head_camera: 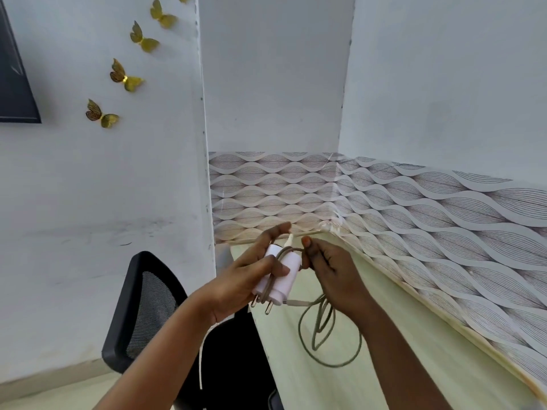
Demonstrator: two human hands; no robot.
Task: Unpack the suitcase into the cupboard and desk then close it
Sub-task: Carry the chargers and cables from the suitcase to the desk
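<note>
Above the near left corner of the desk [340, 365] you hold a white charger [281, 273] in your left hand [245, 279], fingers and thumb curled round its body, the two metal pins pointing down and toward you. A grey cable [328, 335] crosses the charger's body in a turn or two, and its white end plug sticks up between your two hands. Your right hand [331, 270] pinches that cable just beside the charger, thumb tip up. Below your right wrist the rest of the cable hangs in loose loops over the desk top; you cannot tell from here whether the lowest loop touches the surface.

The desk's left edge runs from under your hands down toward the bottom of the view. Just beyond that edge stands a black mesh-backed chair [142, 306], close against the desk side. To the right the desk top is pale cream and bare, running along to the wall.

The desk sits in an alcove. Its far edge meets the back wall close behind your fingertips, and its long right edge follows the side wall. A band of wave-patterned wallpaper [414, 208] covers the lower part of both walls; plain white wall rises above. The wall on the left carries a rising line of gold butterfly decorations [102, 115], and a dark frame [14, 84] shows at the far left edge.
</note>
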